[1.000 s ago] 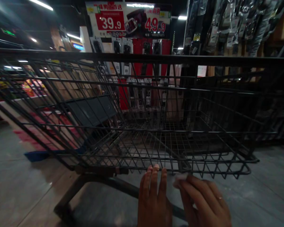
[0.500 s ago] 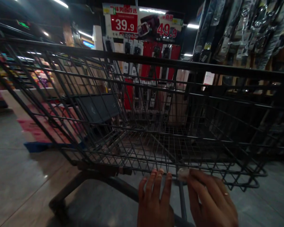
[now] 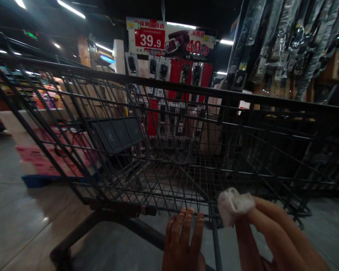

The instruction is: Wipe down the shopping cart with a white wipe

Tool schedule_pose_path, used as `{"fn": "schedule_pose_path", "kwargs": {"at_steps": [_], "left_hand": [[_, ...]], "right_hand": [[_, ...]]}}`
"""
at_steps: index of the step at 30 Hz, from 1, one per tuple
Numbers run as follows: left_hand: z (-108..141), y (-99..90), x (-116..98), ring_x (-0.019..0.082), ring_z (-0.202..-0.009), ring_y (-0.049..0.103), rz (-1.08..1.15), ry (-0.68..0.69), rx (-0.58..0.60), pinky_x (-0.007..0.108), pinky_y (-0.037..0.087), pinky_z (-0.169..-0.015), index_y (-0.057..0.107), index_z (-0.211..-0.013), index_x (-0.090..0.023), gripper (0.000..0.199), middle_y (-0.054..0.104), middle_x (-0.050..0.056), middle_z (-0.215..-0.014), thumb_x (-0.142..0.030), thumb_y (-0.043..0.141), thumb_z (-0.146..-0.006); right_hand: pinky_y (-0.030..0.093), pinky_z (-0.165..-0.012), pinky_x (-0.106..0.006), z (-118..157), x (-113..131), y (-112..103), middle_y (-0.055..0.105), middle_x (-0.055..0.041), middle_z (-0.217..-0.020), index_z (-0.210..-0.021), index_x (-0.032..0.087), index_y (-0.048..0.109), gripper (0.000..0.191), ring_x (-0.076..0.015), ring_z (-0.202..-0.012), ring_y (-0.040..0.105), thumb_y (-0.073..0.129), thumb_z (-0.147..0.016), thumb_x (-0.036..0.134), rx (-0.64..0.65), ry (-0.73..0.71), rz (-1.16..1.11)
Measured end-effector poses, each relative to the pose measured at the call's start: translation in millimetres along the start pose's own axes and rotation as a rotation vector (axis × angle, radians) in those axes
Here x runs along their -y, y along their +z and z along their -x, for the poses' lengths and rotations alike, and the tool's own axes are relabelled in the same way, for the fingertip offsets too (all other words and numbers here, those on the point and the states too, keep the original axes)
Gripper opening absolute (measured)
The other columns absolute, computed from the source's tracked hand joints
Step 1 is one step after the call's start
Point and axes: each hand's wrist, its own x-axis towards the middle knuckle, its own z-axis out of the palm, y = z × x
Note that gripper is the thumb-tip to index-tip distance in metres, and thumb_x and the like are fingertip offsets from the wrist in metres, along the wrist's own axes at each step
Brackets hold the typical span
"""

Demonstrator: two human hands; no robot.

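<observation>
Head view: the right hand (image 3: 277, 233) has its grip pinched on a crumpled white wad (image 3: 233, 205), seemingly so the wad's bulk sits clear of the fingers; beyond that grip stands a shopping cart (image 3: 158, 82). Left of it, the left hand (image 3: 183, 241), apparently empty, extends its fingers toward the cart's lower edge, contact unclear.

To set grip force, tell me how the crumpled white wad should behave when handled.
The white wad is likely soft and floppy, given its loose folds. It is probably light, with the right hand pinching it at one side. Its lumpy shape suggests little rolling.
</observation>
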Motion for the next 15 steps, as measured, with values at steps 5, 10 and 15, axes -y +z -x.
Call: {"fn": "schedule_pose_path", "kwargs": {"at_steps": [5, 10, 15], "left_hand": [[-1, 2.1, -1, 0.022, -0.113, 0.053, -0.011, -0.019, -0.044, 0.040, 0.042, -0.094, 0.057, -0.116, -0.023, 0.054, 0.064, 0.006, -0.108, -0.002, 0.042, -0.068], [-2, 8.4, -3, 0.023, -0.111, 0.054, -0.010, -0.012, -0.126, 0.039, 0.043, -0.092, 0.057, -0.117, -0.021, 0.050, 0.064, 0.007, -0.102, -0.003, 0.042, -0.073], [6, 3.9, 8, 0.022, -0.113, 0.054, -0.021, 0.087, -0.028, 0.035, 0.047, -0.090, 0.058, -0.119, -0.021, 0.048, 0.063, 0.007, -0.106, -0.005, 0.043, -0.077]], "right_hand": [[0.050, -0.068, -0.028, -54, 15, 21, 0.067, -0.0059, -0.089, -0.099, 0.016, 0.062, 0.014, -0.0156, -0.079, 0.062, 0.052, -0.089, 0.012, -0.027, -0.083, -0.093], [0.052, -0.061, -0.025, -50, 27, 28, 0.064, -0.0079, -0.097, -0.108, 0.017, 0.063, 0.022, -0.0149, -0.081, 0.063, 0.048, -0.092, 0.016, 0.048, 0.071, -0.055], [0.055, -0.067, -0.021, -33, 31, 38, 0.066, -0.0064, -0.094, -0.099, 0.016, 0.065, 0.018, -0.0129, -0.084, 0.066, 0.049, -0.091, 0.014, -0.092, 0.149, -0.119]]}}
